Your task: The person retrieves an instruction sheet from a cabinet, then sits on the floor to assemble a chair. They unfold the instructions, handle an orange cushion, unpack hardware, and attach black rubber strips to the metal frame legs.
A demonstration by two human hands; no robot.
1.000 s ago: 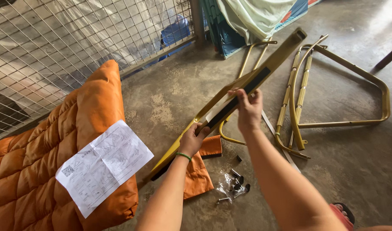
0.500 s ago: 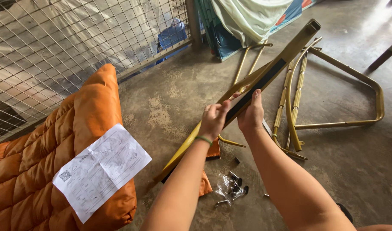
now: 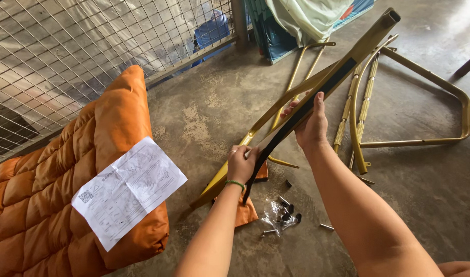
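A long gold metal bar (image 3: 365, 40) slants from the floor at lower left up to the upper right. A black strip (image 3: 281, 134) runs along its face and hangs loose from it at the lower end. My left hand (image 3: 241, 163), with a green band at the wrist, pinches the loose lower end of the strip. My right hand (image 3: 311, 122) grips the bar at its middle, thumb along the strip.
Gold curved frame parts (image 3: 414, 102) lie on the concrete to the right. A clear bag of bolts (image 3: 282, 215) and an orange cloth piece (image 3: 245, 211) lie below the bar. At left is an orange quilted cushion (image 3: 50, 190) with a paper sheet (image 3: 127, 190); behind it is a wire mesh fence (image 3: 91, 46).
The bar's far end has risen. My left hand went up the bar, then came back down, pulling the black strip's lower end off the bar. My right hand stayed at mid-bar.
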